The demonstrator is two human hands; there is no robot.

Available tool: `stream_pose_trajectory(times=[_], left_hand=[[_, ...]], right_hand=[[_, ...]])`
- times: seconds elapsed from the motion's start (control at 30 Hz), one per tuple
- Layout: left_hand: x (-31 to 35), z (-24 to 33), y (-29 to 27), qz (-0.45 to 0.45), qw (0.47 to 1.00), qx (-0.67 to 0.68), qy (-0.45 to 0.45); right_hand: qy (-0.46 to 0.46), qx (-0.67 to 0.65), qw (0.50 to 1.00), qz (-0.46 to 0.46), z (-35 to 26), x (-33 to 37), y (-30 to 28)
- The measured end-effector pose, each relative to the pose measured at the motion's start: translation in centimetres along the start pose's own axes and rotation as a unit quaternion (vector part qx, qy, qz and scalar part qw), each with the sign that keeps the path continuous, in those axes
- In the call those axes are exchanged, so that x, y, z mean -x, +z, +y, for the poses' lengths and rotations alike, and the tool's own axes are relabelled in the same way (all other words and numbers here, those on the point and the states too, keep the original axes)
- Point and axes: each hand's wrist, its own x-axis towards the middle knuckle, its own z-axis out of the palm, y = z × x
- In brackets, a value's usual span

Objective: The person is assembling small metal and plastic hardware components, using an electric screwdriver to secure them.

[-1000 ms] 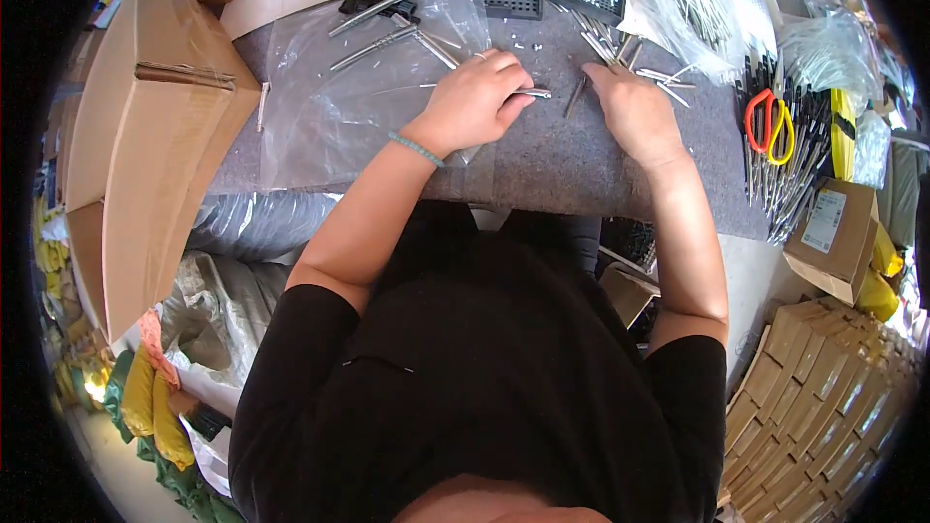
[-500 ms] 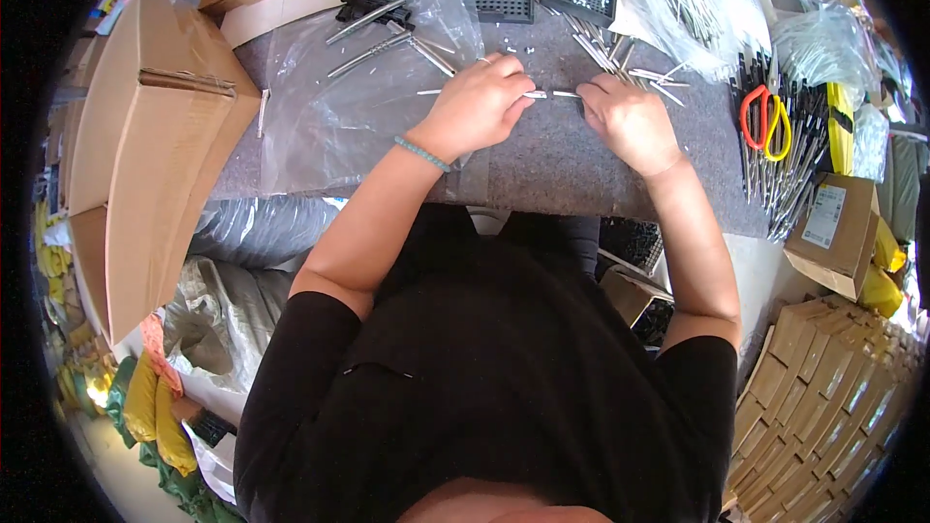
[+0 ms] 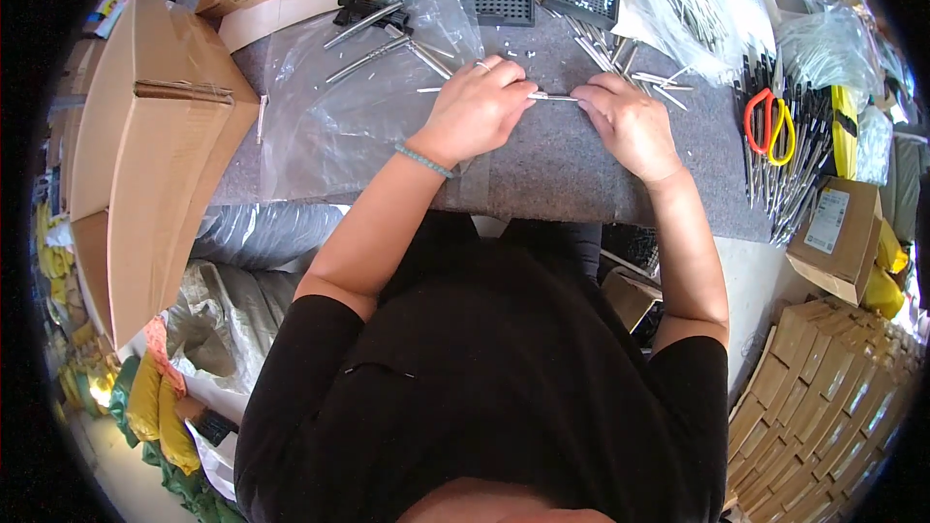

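At far left stands a tall cardboard box [image 3: 145,165], with a clear plastic sheet [image 3: 339,107] beside it on the grey felt table [image 3: 562,169]. Upper centre, the left hand [image 3: 475,111] and right hand [image 3: 625,121] have drawn together since a second ago, each pinching one end of a thin metal rod [image 3: 552,97]. The piece now seems lined up for joining. Orange-handled scissors [image 3: 770,126] lie at right.

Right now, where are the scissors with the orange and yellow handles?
In the head view, the scissors lie at the right end of the grey mat, atop a row of dark pens, beyond the right hand.
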Motion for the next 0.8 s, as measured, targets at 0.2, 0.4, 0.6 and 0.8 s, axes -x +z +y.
stream_pose_trajectory(times=[0.2, 0.4, 0.6, 0.8], left_hand=[[0.0, -0.5, 0.2, 0.007, 1.000, 0.020, -0.019], [-0.2, -0.5, 0.4, 0.014, 1.000, 0.016, -0.017], [-0.1, -0.5, 0.3, 0.008, 0.999, 0.010, -0.031], [-0.3, -0.3, 0.2, 0.005, 0.999, 0.007, -0.044]], right_hand=[[0.066, -0.109, 0.992, -0.004, 0.9, -0.5, 0.8], [0.062, -0.142, 0.988, 0.008, -0.4, -1.0, 2.0], [0.094, -0.178, 0.979, 0.043, -0.5, -1.1, 2.0], [0.103, -0.132, 0.986, 0.014, -0.9, -1.3, 2.4]])
